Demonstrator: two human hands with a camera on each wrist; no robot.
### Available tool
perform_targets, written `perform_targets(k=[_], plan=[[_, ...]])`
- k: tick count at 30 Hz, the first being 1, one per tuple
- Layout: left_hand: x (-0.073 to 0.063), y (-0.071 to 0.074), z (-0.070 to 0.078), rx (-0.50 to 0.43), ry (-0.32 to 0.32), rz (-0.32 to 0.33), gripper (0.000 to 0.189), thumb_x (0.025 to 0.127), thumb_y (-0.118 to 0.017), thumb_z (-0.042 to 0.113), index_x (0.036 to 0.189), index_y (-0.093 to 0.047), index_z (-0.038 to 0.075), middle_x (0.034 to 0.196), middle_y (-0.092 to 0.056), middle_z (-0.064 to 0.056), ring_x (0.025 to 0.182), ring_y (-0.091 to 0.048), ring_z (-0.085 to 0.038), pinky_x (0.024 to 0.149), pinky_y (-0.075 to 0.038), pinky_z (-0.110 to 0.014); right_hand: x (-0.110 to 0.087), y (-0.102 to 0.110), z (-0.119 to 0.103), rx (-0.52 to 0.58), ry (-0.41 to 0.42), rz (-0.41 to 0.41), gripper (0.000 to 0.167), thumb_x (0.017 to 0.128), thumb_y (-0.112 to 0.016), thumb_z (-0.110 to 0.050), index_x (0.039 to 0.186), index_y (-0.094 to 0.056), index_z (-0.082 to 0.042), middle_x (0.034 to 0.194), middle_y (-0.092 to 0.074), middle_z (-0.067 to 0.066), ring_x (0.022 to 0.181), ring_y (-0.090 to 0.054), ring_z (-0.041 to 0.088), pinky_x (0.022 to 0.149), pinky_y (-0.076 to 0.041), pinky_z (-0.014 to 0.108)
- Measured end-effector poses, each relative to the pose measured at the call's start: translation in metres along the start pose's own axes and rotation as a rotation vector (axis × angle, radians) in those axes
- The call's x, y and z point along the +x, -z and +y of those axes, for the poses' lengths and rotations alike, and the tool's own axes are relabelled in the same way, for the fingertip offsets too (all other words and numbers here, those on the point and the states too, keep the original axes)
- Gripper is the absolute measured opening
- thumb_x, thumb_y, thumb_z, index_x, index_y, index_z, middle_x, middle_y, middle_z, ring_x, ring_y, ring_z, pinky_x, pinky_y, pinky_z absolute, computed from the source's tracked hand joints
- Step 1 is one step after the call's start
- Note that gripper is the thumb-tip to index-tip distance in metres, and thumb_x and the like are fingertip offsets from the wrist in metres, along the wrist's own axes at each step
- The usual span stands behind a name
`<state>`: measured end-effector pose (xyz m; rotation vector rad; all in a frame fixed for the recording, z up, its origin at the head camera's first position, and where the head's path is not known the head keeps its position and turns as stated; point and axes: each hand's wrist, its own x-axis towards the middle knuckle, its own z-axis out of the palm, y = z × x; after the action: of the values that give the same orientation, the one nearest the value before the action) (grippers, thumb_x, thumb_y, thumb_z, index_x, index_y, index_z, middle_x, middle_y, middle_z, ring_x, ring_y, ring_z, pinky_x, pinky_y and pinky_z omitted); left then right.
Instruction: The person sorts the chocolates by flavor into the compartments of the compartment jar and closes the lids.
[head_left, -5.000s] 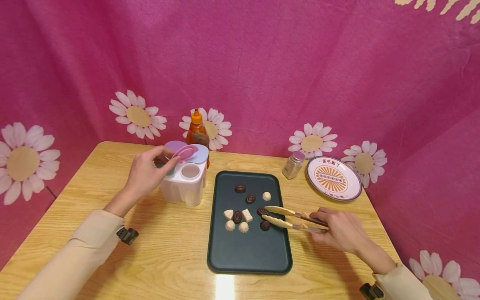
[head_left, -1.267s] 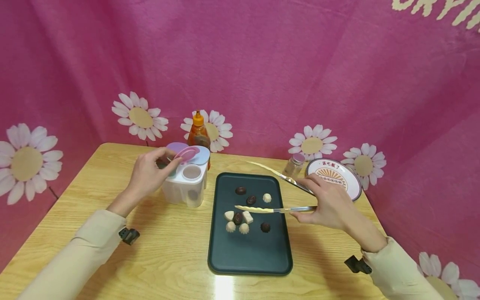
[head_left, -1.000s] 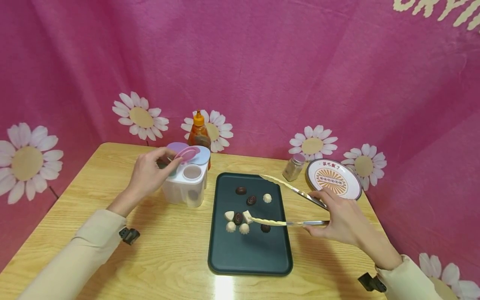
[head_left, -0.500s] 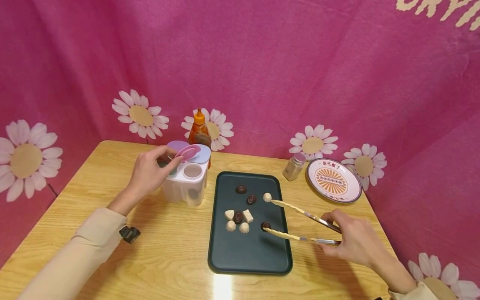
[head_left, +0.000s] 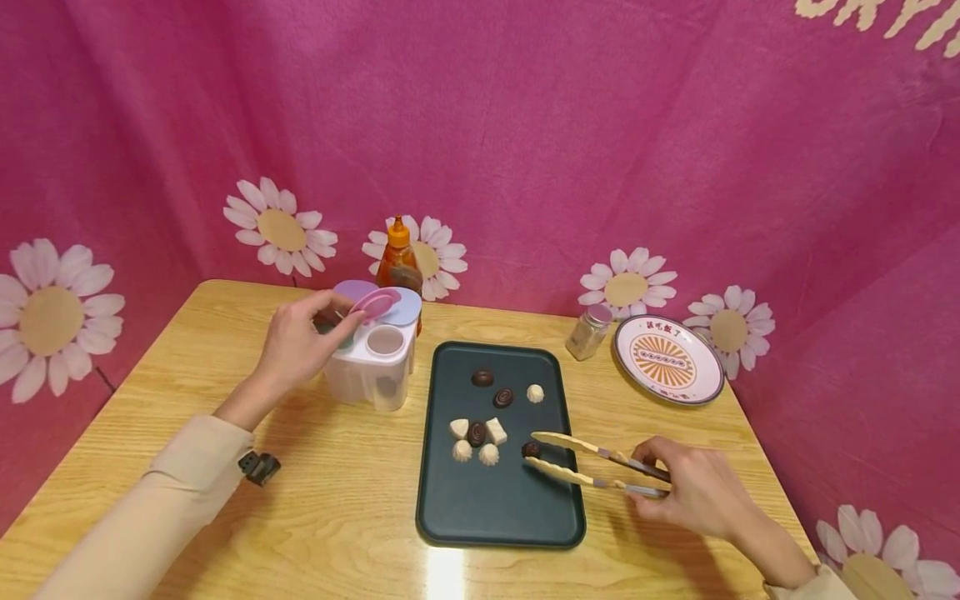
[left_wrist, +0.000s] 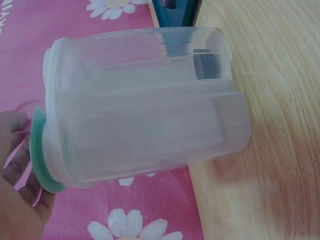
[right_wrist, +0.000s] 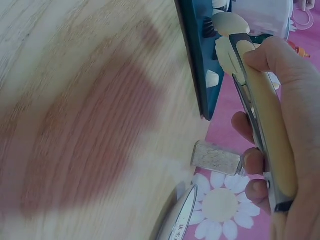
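Note:
At the left of the head view my left hand [head_left: 300,342] pinches a pink lid [head_left: 377,305], raised above a clear storage container [head_left: 367,379]. The round opening [head_left: 385,340] below it is uncovered. A dark shape [left_wrist: 206,65] shows through the container wall in the left wrist view. My right hand [head_left: 697,487] grips tongs [head_left: 600,467], their cream tips spread on either side of a dark fluted chocolate [head_left: 531,449]; contact is unclear. Several dark and white chocolates, among them a dark oval one [head_left: 477,433] and a white fluted one [head_left: 535,392], lie on the dark tray [head_left: 498,512].
Behind the container stands an amber squeeze bottle [head_left: 398,258]. A small jar [head_left: 589,332] with a pinkish lid and a patterned plate [head_left: 667,358] stand at the back right. A pink floral cloth [head_left: 480,150] hangs behind the wooden table [head_left: 330,500].
The dark chocolate between the tongs five seconds ago is gone from the tray. Since then the right hand has come back rightward and nearer, narrowing the tongs. The left hand stays put.

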<state>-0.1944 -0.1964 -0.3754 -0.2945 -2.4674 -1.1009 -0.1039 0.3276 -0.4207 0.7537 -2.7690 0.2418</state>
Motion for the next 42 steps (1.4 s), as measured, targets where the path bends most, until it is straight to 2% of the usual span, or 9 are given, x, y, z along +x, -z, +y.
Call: perform_targets(k=[12,19,25,35,42], plan=[[0.001,-0.001,0.0,0.002,0.002,0.008,0.019,0.096,-0.079,0.023,0.106,-0.076,0.006,0.093,-0.079,-0.014,0.082,-0.069,-0.026,0.073,-0.046,-0.015,0.001,-0.009,0.007,0.04,-0.064,-0.087,0.038,0.064,-0.094,-0.041,0.09,-0.066,-0.035,0.077,-0.066,-0.024,0.061,-0.046,-0.011,0.054,-0.041,0.021],[0.002,0.0,0.0,0.004,0.008,0.005,0.019,0.096,-0.078,0.023,0.106,-0.076,0.006,0.093,-0.078,-0.014,0.081,-0.067,-0.026,0.072,-0.046,-0.015,0.004,-0.01,0.006,0.048,-0.048,-0.082,0.037,0.065,-0.093,-0.039,0.09,-0.067,-0.034,0.076,-0.066,-0.023,0.061,-0.046,-0.011,0.054,-0.041,0.021],[0.003,0.001,0.0,-0.002,0.007,0.009,0.019,0.096,-0.078,0.022,0.106,-0.076,0.006,0.092,-0.078,-0.015,0.081,-0.068,-0.026,0.072,-0.046,-0.014,0.011,-0.011,0.005,0.061,-0.004,-0.04,0.035,0.067,-0.093,-0.039,0.091,-0.068,-0.032,0.075,-0.067,-0.02,0.059,-0.042,-0.01,0.053,-0.037,0.019],[0.003,-0.001,-0.001,0.004,-0.005,0.02,0.018,0.096,-0.079,0.021,0.105,-0.076,0.005,0.091,-0.078,-0.014,0.081,-0.067,-0.025,0.072,-0.046,-0.016,0.042,0.0,-0.008,0.099,0.061,-0.007,0.036,0.069,-0.092,-0.037,0.095,-0.069,-0.027,0.076,-0.065,-0.017,0.06,-0.04,-0.008,0.052,-0.034,0.017],[0.001,-0.001,-0.001,0.005,-0.001,0.013,0.019,0.096,-0.079,0.021,0.106,-0.077,0.006,0.093,-0.078,-0.014,0.081,-0.068,-0.026,0.072,-0.046,-0.016,0.078,0.012,-0.021,0.095,0.178,0.06,0.04,0.068,-0.092,-0.037,0.097,-0.07,-0.022,0.077,-0.066,-0.016,0.059,-0.042,-0.006,0.053,-0.034,0.017]])
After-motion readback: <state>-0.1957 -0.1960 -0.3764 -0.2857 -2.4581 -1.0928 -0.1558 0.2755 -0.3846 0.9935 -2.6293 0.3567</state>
